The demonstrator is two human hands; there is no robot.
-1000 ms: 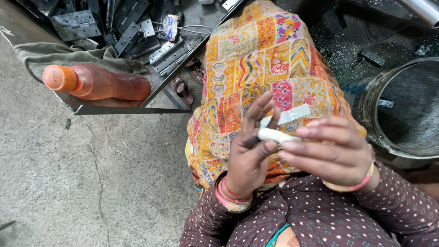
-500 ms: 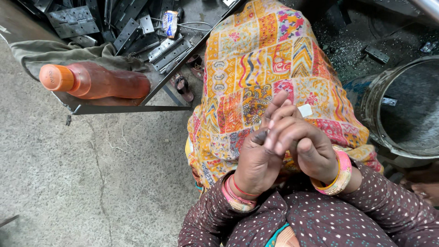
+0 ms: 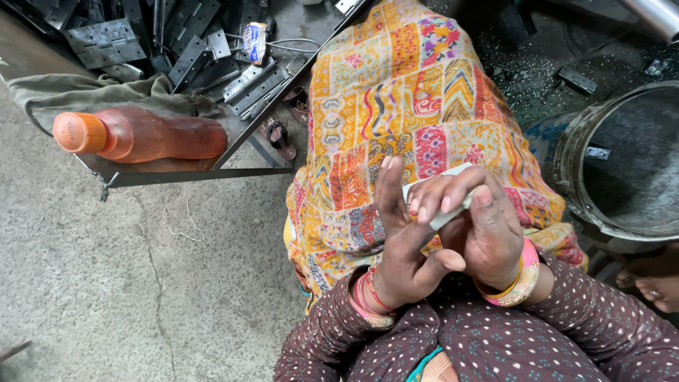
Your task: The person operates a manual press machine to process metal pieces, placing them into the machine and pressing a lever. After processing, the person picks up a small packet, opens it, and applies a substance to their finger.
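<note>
An orange-capped reddish bottle (image 3: 141, 134) lies on its side in the upper left of the frame, on a metal table (image 3: 198, 173) beside an olive-grey cloth (image 3: 92, 92). Dark flat metal plates (image 3: 177, 42) are heaped along the top left edge, with a small crumpled packet (image 3: 255, 41) among them. Sandals (image 3: 277, 134) sit below the table's edge. At the right edge stands a large round metal drum (image 3: 622, 170). Bare concrete floor (image 3: 106, 283) fills the lower left.
</note>
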